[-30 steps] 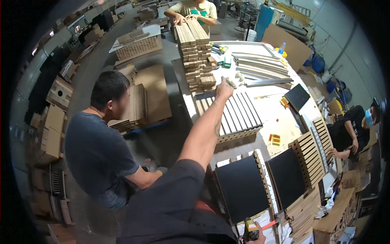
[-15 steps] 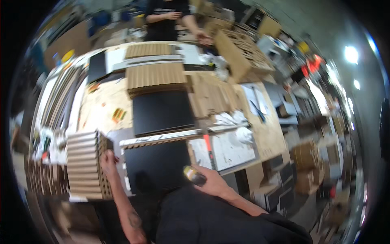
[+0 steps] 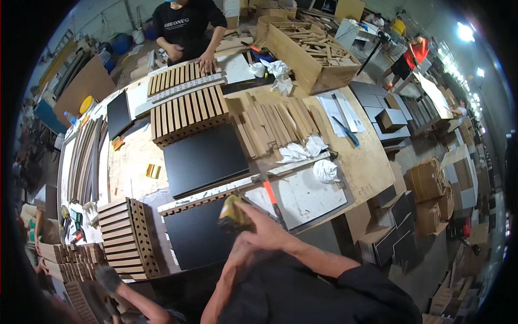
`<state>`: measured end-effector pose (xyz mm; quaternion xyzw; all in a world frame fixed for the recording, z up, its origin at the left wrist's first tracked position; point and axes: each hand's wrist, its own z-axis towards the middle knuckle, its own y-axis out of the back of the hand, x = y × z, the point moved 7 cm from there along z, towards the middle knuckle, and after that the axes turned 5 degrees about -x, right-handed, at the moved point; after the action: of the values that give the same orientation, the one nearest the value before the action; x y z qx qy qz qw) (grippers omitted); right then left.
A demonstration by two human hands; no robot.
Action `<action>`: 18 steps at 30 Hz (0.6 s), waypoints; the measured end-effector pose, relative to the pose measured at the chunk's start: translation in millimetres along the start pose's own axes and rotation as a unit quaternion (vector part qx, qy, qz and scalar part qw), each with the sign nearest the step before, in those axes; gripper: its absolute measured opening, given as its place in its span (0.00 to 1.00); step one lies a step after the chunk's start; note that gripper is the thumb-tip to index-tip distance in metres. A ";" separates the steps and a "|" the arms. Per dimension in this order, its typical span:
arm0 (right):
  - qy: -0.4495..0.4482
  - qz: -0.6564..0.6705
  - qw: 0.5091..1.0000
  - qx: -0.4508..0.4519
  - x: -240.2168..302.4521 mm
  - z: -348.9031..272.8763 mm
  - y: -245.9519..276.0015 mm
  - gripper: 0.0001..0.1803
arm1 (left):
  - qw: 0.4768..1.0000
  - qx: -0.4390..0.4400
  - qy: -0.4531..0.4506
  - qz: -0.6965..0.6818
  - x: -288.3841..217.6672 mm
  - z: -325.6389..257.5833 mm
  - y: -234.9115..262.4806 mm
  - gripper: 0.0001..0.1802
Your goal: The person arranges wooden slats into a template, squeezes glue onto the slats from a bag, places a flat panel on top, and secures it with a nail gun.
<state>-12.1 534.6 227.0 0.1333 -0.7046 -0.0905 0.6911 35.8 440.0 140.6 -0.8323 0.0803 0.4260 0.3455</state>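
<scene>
Slatted panel [image 3: 128,237] lies left of black board [image 3: 200,232].

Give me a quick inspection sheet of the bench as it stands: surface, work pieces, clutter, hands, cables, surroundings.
Surface: wooden workbench, crowded, stained pale near the middle.
Job's things: black panel lies flat in front of the person; slatted wood panel beside it on the left; second black panel further in.
Clutter: loose wood strips, crumpled white rags, papers, small yellow block.
Hands: right hand holds a blurred yellowish object over the black panel; left hand, gloved, at the slatted panel's lower edge, grip unclear.
Cables: nothing seen.
Surroundings: co-worker's hand on slats across the bench; open crate of strips; cardboard boxes on the floor.
</scene>
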 end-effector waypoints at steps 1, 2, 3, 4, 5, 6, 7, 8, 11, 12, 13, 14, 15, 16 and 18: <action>0.037 0.034 0.999 0.017 1.6 4.9 5.9 0.38 | 0.993 -0.087 -0.004 -0.078 0.3 10.5 4.5 0.26; -0.016 0.072 0.996 0.057 -10.5 6.8 19.7 0.33 | 0.972 -0.175 -0.008 -0.156 2.2 17.9 9.7 0.24; -0.065 0.112 0.986 0.103 -17.4 16.7 41.8 0.29 | 0.970 -0.186 -0.012 -0.156 -3.3 24.1 6.6 0.24; -0.158 -0.028 0.987 0.033 -67.5 43.8 85.6 0.19 | 0.960 -0.214 -0.027 -0.180 -10.0 21.7 4.2 0.19; -0.060 -0.174 0.976 -0.115 -140.0 67.6 158.0 0.14 | 0.951 -0.228 -0.036 -0.204 -15.7 21.6 -7.0 0.16; -0.026 -0.222 0.924 -0.309 -167.0 68.1 230.0 0.15 | 0.948 -0.236 -0.066 -0.200 -23.8 20.1 -10.7 0.13; -0.147 -0.223 0.908 -0.323 -254.5 65.7 328.8 0.20 | 0.951 -0.222 -0.068 -0.202 -24.8 31.7 -19.9 0.13; -0.196 -0.403 0.849 -0.281 -288.6 58.6 375.4 0.23 | 0.945 -0.221 -0.081 -0.226 -18.7 31.5 -16.1 0.13; -0.252 -0.353 0.884 -0.175 -354.2 54.1 409.1 0.21 | 0.927 -0.258 -0.123 -0.244 -5.4 17.7 -0.5 0.13; -0.246 -0.350 0.890 -0.155 -361.3 63.9 403.8 0.21 | 0.921 -0.267 -0.125 -0.255 -2.2 10.7 0.1 0.13; -0.268 -0.364 0.885 -0.110 -371.8 75.3 394.1 0.21 | 0.915 -0.276 -0.129 -0.265 -0.5 3.9 -0.8 0.14; -0.287 -0.378 0.878 -0.064 -379.5 86.3 385.2 0.22 | 0.911 -0.276 -0.130 -0.279 -1.3 2.1 -1.2 0.12; -0.177 -0.393 0.901 -0.037 -380.5 91.7 396.8 0.23 | 0.920 -0.287 -0.105 -0.247 -0.3 3.0 -4.3 0.10; -0.062 -0.404 0.912 -0.021 -383.4 88.8 431.1 0.25 | 0.930 -0.287 -0.084 -0.215 5.6 19.8 -1.3 0.08; -0.190 -0.570 0.791 0.118 -387.8 98.6 446.2 0.21 | 0.934 -0.322 -0.153 0.032 6.7 17.5 5.6 0.07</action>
<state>-134.9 1073.4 -5.0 0.5710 -0.6229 -0.4080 0.3457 26.1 448.1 125.6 -0.8208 -0.0880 0.5619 0.0532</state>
